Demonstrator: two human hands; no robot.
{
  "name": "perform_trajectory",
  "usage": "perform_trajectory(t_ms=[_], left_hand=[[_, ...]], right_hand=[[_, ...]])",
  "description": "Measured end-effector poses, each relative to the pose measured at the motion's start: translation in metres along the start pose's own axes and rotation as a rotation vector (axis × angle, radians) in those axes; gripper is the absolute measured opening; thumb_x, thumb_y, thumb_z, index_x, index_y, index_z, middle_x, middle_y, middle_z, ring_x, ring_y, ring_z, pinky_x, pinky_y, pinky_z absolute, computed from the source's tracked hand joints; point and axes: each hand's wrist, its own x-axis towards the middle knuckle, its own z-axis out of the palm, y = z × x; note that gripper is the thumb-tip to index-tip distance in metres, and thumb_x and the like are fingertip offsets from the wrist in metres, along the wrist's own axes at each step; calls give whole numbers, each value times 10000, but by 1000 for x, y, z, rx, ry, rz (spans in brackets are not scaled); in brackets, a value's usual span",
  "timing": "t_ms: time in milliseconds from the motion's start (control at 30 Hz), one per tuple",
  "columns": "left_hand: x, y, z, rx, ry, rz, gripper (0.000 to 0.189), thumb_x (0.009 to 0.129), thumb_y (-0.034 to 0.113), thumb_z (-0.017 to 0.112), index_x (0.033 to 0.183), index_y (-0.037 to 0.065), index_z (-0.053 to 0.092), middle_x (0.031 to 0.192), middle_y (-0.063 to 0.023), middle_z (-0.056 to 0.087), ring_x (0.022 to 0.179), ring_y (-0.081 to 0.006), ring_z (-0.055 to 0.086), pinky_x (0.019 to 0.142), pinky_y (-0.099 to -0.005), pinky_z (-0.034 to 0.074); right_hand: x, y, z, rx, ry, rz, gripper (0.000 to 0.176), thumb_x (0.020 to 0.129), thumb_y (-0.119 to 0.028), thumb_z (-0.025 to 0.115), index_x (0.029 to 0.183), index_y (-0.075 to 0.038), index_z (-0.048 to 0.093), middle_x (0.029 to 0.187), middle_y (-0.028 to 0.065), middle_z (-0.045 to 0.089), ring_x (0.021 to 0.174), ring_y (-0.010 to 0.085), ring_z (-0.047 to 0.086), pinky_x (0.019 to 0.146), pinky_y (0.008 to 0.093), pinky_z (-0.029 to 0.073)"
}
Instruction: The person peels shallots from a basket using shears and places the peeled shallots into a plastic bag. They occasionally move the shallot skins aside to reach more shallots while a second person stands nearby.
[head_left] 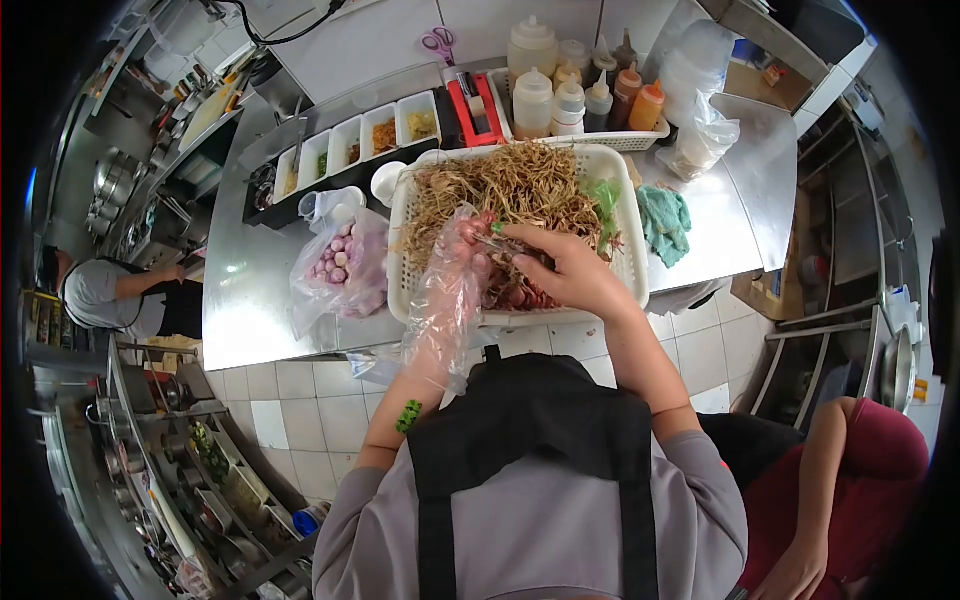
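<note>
My left hand (464,255), in a loose clear plastic glove, is closed round a few reddish shallots over a white basket (400,288). Fingers of my right hand (562,262) curl round a small dark metal tool (490,241), its tip at the shallots; its exact kind I cannot tell. A heap of dry brown shallot stems (500,185) fills the basket, with more red bulbs (525,296) under my hands. Left of the basket lies a plastic bag of peeled purple shallots (335,258).
A green cloth (664,222) lies right of the basket. Behind stand sauce bottles (533,103), a red-handled box (473,108) and white condiment trays (383,130). A co-worker in dark red (850,500) is close at my right; another person (115,290) is far left.
</note>
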Motion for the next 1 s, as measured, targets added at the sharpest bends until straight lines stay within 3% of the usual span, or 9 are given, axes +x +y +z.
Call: perform_trajectory(t_ms=[233, 300, 400, 500, 633, 733, 800, 867, 1000], left_hand=[[-6, 3, 17, 73, 25, 29, 407, 822, 196, 699, 1123, 32, 480, 1093, -39, 504, 984, -90, 525, 764, -155, 478], [-5, 4, 13, 101, 42, 19, 325, 808, 161, 711, 1052, 73, 514, 1179, -69, 532, 986, -117, 556, 783, -196, 488], [-6, 0, 22, 150, 105, 69, 349, 810, 165, 709, 1083, 67, 514, 1156, -88, 561, 1023, -169, 569, 848, -265, 489], [-6, -4, 20, 201, 132, 132, 356, 814, 166, 706, 1096, 53, 521, 1113, -102, 587, 1055, -214, 568, 900, -325, 478], [-6, -4, 28, 257, 156, 180, 361, 821, 175, 701, 1118, 48, 539, 1090, -87, 593, 1023, -185, 583, 861, -288, 499], [-8, 1, 32, 328, 224, 89, 357, 836, 182, 687, 1141, 50, 556, 1060, -61, 599, 966, -133, 594, 790, -224, 511], [-8, 3, 29, 243, 115, 83, 357, 854, 179, 668, 1172, 61, 555, 1038, -26, 600, 906, -77, 588, 720, -161, 497], [-10, 4, 28, 273, 173, 49, 348, 855, 173, 666, 1167, 63, 557, 1045, -21, 599, 904, -77, 586, 734, -164, 496], [-11, 4, 38, 263, 247, 43, 320, 846, 152, 673, 1133, 68, 560, 1073, -18, 599, 934, -97, 583, 821, -202, 493]], right_hand=[[3, 1, 15, 64, 49, -45, 349, 869, -134, 590, 1202, -38, 549, 1120, 170, 620, 1009, 297, 612, 859, 338, 461], [4, 1, 18, 83, 43, -31, 351, 875, -121, 590, 1210, -24, 543, 1124, 166, 623, 1037, 270, 607, 887, 324, 450], [5, 4, 23, 49, 74, -74, 333, 874, -108, 587, 1195, -26, 554, 1104, 166, 630, 1002, 279, 621, 864, 326, 463], [5, 3, 28, -31, 140, -122, 318, 855, -113, 588, 1170, -77, 574, 1053, 161, 632, 902, 346, 620, 781, 361, 489], [5, 2, 27, -57, 175, -63, 302, 858, -95, 578, 1160, -74, 580, 1021, 163, 638, 891, 338, 625, 768, 358, 489], [6, 5, 23, 1, 191, -52, 294, 865, -95, 573, 1157, -59, 580, 1051, 173, 632, 920, 336, 622, 787, 354, 486], [5, 7, 20, 20, 207, -67, 290, 870, -97, 570, 1156, -48, 579, 1069, 177, 628, 940, 334, 620, 803, 353, 484], [5, 4, 17, 29, 193, -7, 295, 894, -113, 569, 1176, -25, 562, 1125, 157, 624, 1040, 253, 608, 884, 314, 450], [3, -3, 14, 78, 162, -29, 302, 899, -120, 563, 1186, -25, 555, 1158, 159, 607, 1058, 259, 596, 903, 322, 440]])
